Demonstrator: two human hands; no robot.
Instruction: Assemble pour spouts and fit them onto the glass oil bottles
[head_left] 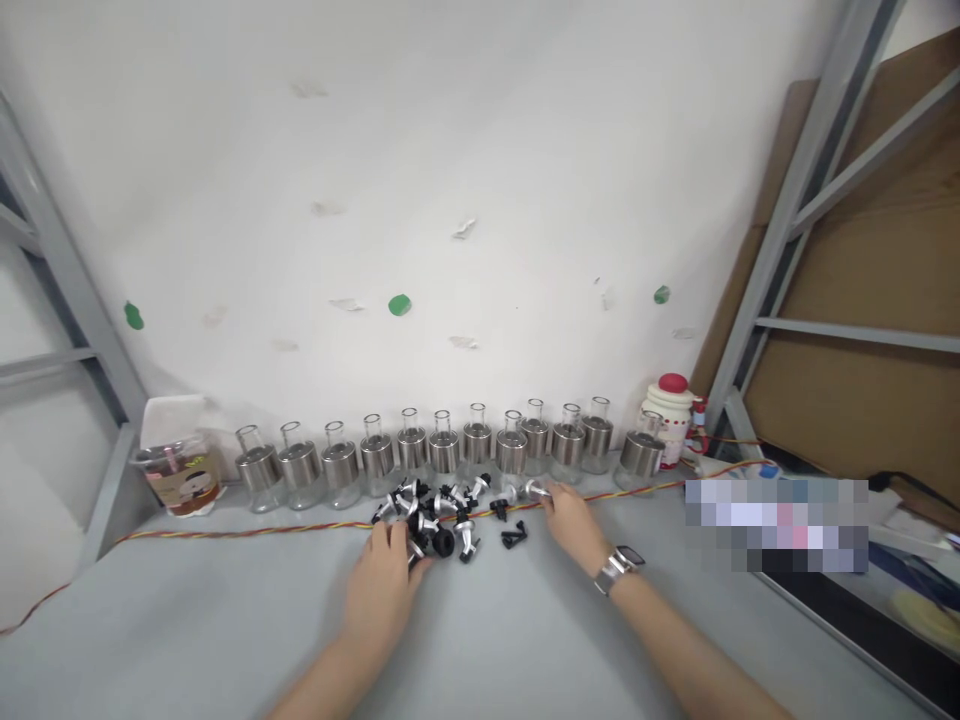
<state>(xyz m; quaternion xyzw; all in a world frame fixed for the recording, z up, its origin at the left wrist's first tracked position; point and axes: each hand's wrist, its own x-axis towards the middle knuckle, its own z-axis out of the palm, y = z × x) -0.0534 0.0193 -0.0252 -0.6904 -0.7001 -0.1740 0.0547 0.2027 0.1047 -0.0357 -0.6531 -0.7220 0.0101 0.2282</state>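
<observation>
My left hand [382, 580] is at the near left side of a pile of silver-and-black bottle pourers [465, 540]. Its fingers and thumb close around one pourer [415, 552], mostly hidden by the hand. To the right of the pile, my right hand [574, 525] pinches the silver end of another pourer [537, 489] between thumb and fingers. Small black pieces [514, 536] lie between the hands. Behind them stands a row of several glass bottles [377, 452] with metal bands and open necks.
A twisted red-and-yellow wire [285, 530] crosses the grey table [247, 620]. At the back left stands a plastic cup [184, 480]; a white jar with a red knob [667, 420] is at the back right. Metal frame posts [780, 240] flank the white wall.
</observation>
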